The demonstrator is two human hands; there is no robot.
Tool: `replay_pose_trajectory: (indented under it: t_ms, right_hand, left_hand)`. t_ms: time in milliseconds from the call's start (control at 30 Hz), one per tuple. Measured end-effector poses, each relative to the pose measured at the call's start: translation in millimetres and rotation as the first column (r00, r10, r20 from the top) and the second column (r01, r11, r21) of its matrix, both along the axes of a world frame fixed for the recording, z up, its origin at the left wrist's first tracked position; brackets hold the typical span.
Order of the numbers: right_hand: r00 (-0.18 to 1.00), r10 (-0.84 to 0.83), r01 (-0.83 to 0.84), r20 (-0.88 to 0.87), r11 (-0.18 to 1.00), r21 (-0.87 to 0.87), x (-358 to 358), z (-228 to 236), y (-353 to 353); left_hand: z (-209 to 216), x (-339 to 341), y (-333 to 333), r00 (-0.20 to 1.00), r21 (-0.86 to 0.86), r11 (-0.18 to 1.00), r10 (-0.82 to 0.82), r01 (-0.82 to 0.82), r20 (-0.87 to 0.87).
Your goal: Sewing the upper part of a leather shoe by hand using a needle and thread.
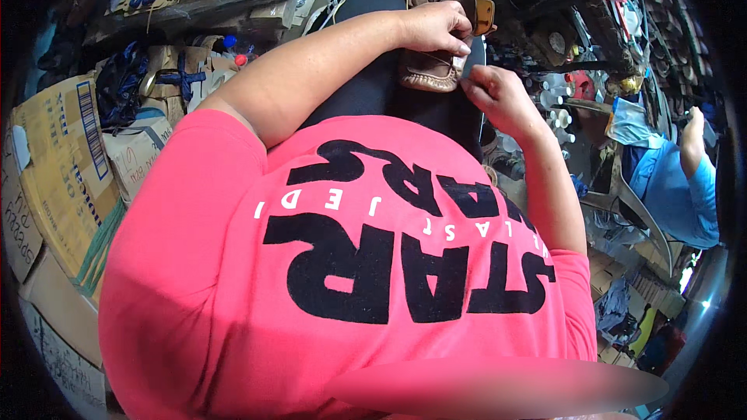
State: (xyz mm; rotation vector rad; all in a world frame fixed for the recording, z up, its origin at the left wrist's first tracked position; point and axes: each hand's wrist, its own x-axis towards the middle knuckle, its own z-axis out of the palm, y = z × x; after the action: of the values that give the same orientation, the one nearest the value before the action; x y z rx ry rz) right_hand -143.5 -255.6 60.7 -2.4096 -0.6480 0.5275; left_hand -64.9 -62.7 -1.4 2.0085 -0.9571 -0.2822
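Observation:
A brown leather shoe (426, 78) rests on my dark-trousered lap, its pale puckered toe edge pointing toward me. My left hand (437, 27) lies across the shoe's opening from the left, its fingers pinched together over the vamp. Whatever sits in that pinch is too small to name. Just right of the toe, my right hand (498, 95) is closed with thumb against fingers, apart from the left. I cannot make out what it grips. An orange-tan leather piece (484, 15) sticks out at the shoe's right side.
Cardboard boxes (66, 163) are stacked on my left, with a dark blue bag (122, 85) beside them. Small white bottles (559, 118) and clutter stand to the right. Farther right is another person in a blue garment (675, 187). Packed shelves (669, 47) line the far right.

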Motion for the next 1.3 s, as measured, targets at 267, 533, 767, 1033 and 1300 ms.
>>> replay_pose_trajectory:
  t_ms: [267, 533, 767, 1033, 1300]
  right_hand:
    - [0.973, -0.197, 0.166, 0.117, 0.958, 0.232, -26.7, 30.9, -15.7]
    - [0.979, -0.118, 0.114, 0.166, 0.993, 0.031, -0.9, 14.4, 2.2]
    - [0.973, -0.077, 0.103, 0.216, 0.989, -0.108, 2.2, 23.4, 15.3]
    - [0.981, -0.091, 0.087, 0.173, 0.996, 0.029, 13.0, 8.4, 14.0]
    - [0.920, -0.112, 0.185, -0.376, 0.969, 0.164, 30.1, -0.3, -8.7]
  left_hand:
    - [3.1, 13.7, 14.9, 0.989, 0.009, 0.989, -0.146, 0.145, 0.021]
    - [30.2, 6.8, 17.7, 0.974, 0.096, 0.993, -0.038, 0.061, -0.225]
    - [23.2, 14.7, 19.6, 0.961, 0.088, 0.978, -0.165, 0.188, -0.224]
    - [18.8, 18.8, 12.4, 0.950, 0.117, 0.970, -0.180, 0.215, -0.254]
    - [18.8, 17.5, 21.3, 0.944, 0.063, 0.955, -0.275, 0.290, -0.181]
